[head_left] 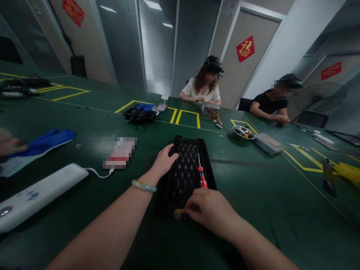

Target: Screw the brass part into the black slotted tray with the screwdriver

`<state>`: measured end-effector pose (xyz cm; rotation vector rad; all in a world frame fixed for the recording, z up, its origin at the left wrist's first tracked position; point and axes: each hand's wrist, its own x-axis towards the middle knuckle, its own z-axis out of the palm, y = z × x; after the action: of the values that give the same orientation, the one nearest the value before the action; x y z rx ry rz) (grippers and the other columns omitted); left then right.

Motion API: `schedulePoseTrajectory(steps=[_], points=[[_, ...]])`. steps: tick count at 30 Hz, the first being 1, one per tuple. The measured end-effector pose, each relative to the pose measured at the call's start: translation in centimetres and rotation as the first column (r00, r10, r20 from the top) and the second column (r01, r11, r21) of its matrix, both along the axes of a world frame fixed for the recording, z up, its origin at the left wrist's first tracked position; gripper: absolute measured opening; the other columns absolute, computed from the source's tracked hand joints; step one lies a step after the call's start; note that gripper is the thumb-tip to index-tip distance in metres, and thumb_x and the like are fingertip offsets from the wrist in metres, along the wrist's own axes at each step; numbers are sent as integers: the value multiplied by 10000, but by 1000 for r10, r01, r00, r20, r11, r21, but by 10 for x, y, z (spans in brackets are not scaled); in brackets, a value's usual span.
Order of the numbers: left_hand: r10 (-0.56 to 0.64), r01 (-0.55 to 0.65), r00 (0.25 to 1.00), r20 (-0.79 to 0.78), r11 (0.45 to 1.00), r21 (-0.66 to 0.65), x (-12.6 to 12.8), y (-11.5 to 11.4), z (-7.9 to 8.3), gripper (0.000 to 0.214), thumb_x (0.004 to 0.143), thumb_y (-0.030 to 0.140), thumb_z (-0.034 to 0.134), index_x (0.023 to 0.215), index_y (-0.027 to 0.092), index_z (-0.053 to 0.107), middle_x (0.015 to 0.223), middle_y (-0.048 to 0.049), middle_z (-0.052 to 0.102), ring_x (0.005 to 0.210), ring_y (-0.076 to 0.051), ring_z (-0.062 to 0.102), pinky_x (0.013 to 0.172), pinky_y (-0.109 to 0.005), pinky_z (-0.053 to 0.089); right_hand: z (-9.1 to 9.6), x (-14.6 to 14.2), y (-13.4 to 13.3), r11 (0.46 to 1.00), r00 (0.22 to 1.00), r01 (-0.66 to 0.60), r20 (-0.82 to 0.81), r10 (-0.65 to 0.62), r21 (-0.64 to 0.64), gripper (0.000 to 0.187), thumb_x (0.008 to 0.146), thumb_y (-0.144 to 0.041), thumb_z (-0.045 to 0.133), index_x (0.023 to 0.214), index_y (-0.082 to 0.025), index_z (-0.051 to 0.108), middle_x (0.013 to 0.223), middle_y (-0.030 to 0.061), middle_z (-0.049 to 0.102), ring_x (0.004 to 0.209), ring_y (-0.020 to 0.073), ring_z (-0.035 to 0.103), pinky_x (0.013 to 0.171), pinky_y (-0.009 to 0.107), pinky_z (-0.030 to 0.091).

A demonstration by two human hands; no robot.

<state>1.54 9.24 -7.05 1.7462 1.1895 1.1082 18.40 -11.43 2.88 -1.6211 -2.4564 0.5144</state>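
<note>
A long black tray (210,165) with a dimpled, shiny floor lies in front of me on the green table. My left hand (164,161), a bangle (144,186) on its wrist, grips the tray's left side, thumb over the rim. Over the near right end, my right hand (209,210) is closed in a pinch at a small yellow-and-black piece (179,214). Part of that piece is hidden by the fingers. A red-handled screwdriver (201,175) lies along the tray's right side, its shaft pointing away and its handle end covered by my right hand.
To the left lie a white power strip (45,195), a blurred-out device on a cable and a blue glove (50,142) beside another person's hand (11,144). Across the table are black trays (140,115), a metal bowl (243,133), a grey metal plate (268,143) and two people.
</note>
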Motion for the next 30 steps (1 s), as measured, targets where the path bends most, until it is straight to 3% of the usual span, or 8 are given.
schedulePoseTrajectory(steps=[9, 12, 15, 18, 21, 26, 30], points=[[20, -20, 999, -35, 1000, 6, 2, 0, 0, 576, 888, 317, 633, 1436, 177, 527, 1461, -130, 564, 1354, -277, 525, 1180, -437, 368, 3, 5, 5, 999, 998, -23, -56, 21, -40, 76, 910, -281, 666, 914, -265, 740, 901, -36, 700, 836, 128, 654, 797, 269, 494], [22, -22, 999, -41, 1000, 6, 2, -1, 1, 570, 900, 337, 627, 1440, 186, 524, 1461, -130, 563, 1365, -281, 514, 1180, -447, 368, 6, 22, 14, 993, 995, 87, -54, -83, 77, 183, 975, -273, 564, 1059, -281, 727, 1000, -3, 690, 929, 161, 651, 856, 318, 502], [23, -23, 998, -55, 1000, 4, 2, -3, 2, 582, 916, 376, 612, 1453, 176, 507, 1475, -147, 542, 1386, -293, 490, 1175, -465, 369, 6, 45, 24, 968, 984, 162, 45, -174, 194, 379, 969, -141, 482, 1229, -325, 687, 1132, 45, 636, 1017, 200, 616, 920, 382, 496], [28, -28, 997, -78, 1000, -2, 1, -4, 1, 599, 923, 409, 607, 1458, 165, 496, 1483, -168, 525, 1384, -305, 487, 1163, -481, 377, 2, 61, 32, 982, 987, 58, 137, -83, 180, 555, 910, -31, 454, 1247, -413, 677, 1224, 42, 590, 1083, 214, 579, 985, 422, 473], [24, -24, 994, -104, 1000, 2, 0, -4, 2, 604, 928, 406, 593, 1468, 160, 480, 1479, -171, 523, 1382, -299, 485, 1159, -478, 380, -3, 63, 33, 986, 988, -31, 157, 5, 165, 587, 893, -27, 467, 1252, -447, 663, 1345, 33, 548, 1169, 235, 547, 1021, 449, 454], [19, -15, 986, -163, 1000, 24, 0, -11, 9, 607, 923, 392, 583, 1476, 172, 467, 1479, -157, 511, 1391, -304, 453, 1154, -487, 375, 0, 57, 30, 990, 989, -43, 144, 23, 136, 514, 887, -29, 449, 1192, -372, 679, 1423, 12, 554, 1220, 246, 526, 1031, 458, 435], [0, 19, 975, -222, 996, 84, -1, -24, 25, 547, 896, 336, 590, 1426, 217, 522, 1501, -116, 480, 1420, -286, 395, 1183, -488, 319, 7, 58, 31, 993, 996, -48, 83, 39, 106, 447, 883, -24, 425, 1133, -309, 660, 1413, -27, 602, 1225, 227, 529, 1025, 436, 415]])
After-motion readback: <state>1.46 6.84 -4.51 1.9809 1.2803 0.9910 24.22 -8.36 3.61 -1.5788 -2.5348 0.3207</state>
